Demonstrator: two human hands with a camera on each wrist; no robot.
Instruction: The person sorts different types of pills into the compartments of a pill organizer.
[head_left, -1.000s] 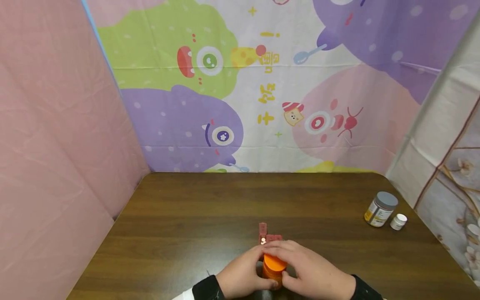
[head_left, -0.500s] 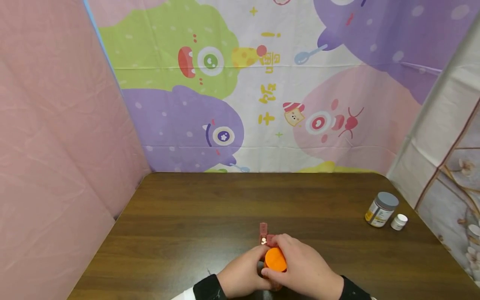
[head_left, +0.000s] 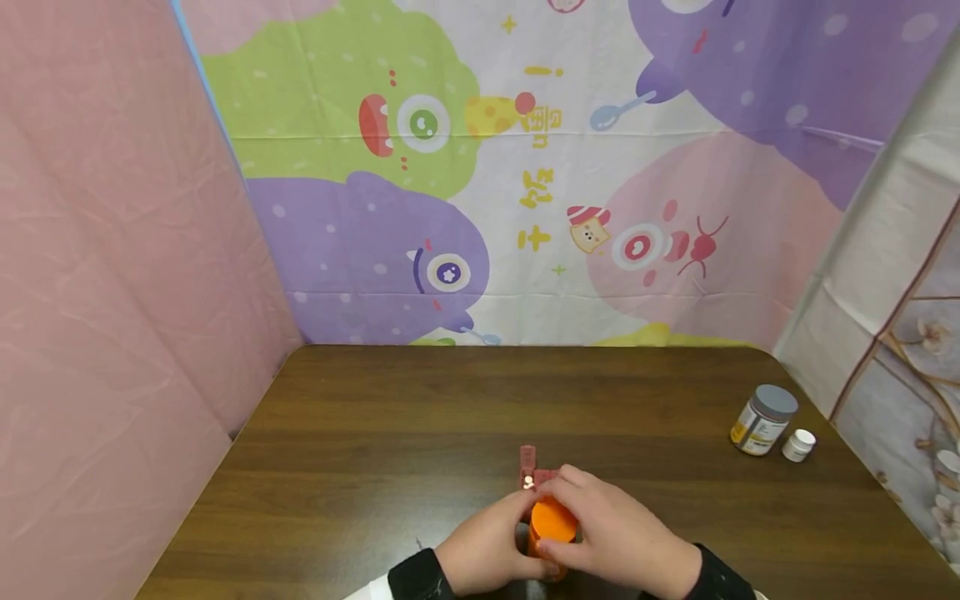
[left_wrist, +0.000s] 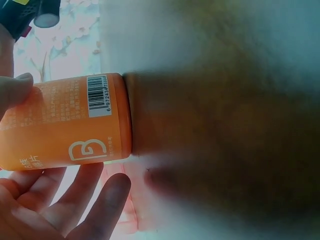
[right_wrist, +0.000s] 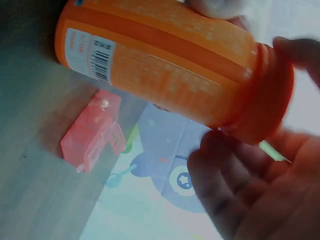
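Observation:
Between both hands stands an orange pill bottle (left_wrist: 60,120) with a printed label and a barcode. My left hand (head_left: 483,542) holds its body from the left, thumb on one side and fingers on the other. My right hand (head_left: 618,533) grips the orange screw cap (right_wrist: 272,95), its thumb and fingers around the rim. Just beyond the bottle lies a red pill organizer (right_wrist: 92,130) with a lid up and small white pills in one compartment. In the head view, the hands and bottle cover part of the organizer (head_left: 528,460).
At the table's right side stand a grey-lidded jar (head_left: 761,421) and a small white bottle (head_left: 798,446). The brown wooden table (head_left: 375,400) ends at a cartoon-printed curtain (head_left: 525,250) behind and a pink cloth (head_left: 127,250) on the left.
My right hand first turned leftward over the cap, its thumb coming across the front, then swung slightly back right. My left hand has stayed around the bottle.

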